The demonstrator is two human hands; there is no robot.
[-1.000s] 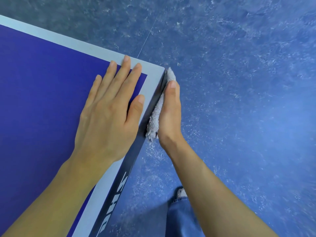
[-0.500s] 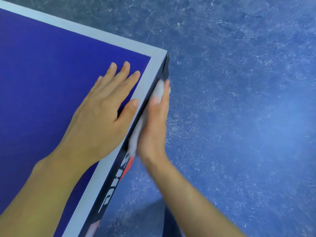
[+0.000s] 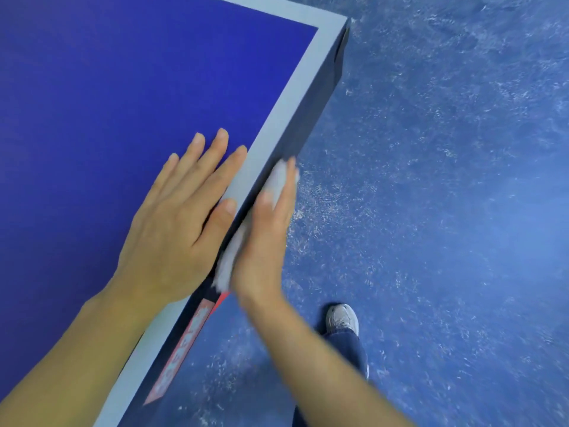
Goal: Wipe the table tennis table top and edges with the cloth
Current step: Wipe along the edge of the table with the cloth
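Note:
The blue table tennis table [image 3: 107, 103] fills the left of the head view, with a pale border line and a dark side edge [image 3: 320, 97] running down to the lower left. My left hand [image 3: 178, 223] lies flat on the top, fingers straight, beside the border line. My right hand [image 3: 264, 238] presses a grey fluffy cloth [image 3: 228, 263] against the dark side edge with straight fingers. Cloth shows above the fingertips and below the palm; the rest is hidden behind the hand.
A red label [image 3: 178, 352] runs along the side edge nearer to me. The table corner [image 3: 346, 21] lies at the top. Mottled blue floor [image 3: 446, 180] spreads to the right. My jeans leg and grey shoe [image 3: 341, 318] stand close to the table.
My right hand has slid the cloth along the side edge away from the corner and toward me. My left hand has moved back along the top with it. The red label has come into view.

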